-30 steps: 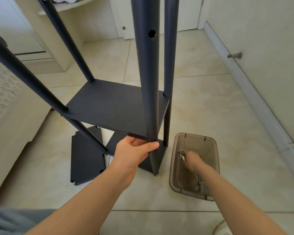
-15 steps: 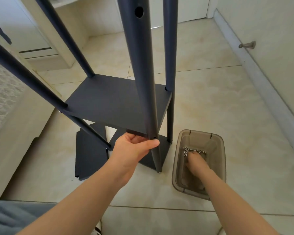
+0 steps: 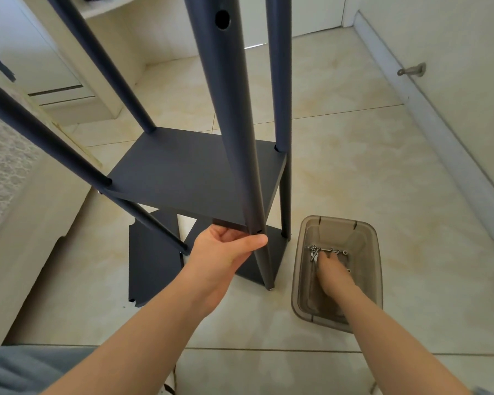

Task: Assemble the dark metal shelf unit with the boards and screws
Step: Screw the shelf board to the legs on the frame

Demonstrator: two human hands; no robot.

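The dark shelf unit stands on the tiled floor, with several round posts rising past my view. A dark board [image 3: 188,181] sits between the posts above a lower board [image 3: 271,252]. My left hand [image 3: 226,252] grips the near corner of the upper board, thumb against the front post [image 3: 240,138]. My right hand [image 3: 332,270] reaches down into a brown translucent bin [image 3: 371,252], fingertips among several silver screws [image 3: 320,249]. Whether it holds a screw is hidden by the hand.
A loose dark board [image 3: 151,269] lies flat on the floor left of the unit. A cream cabinet [image 3: 17,238] lines the left side. A white wall with a metal door stop [image 3: 411,70] runs along the right.
My right hand has moved forward inside the bin to the pile of screws. My left hand keeps its grip on the board corner. My view has shifted slightly.
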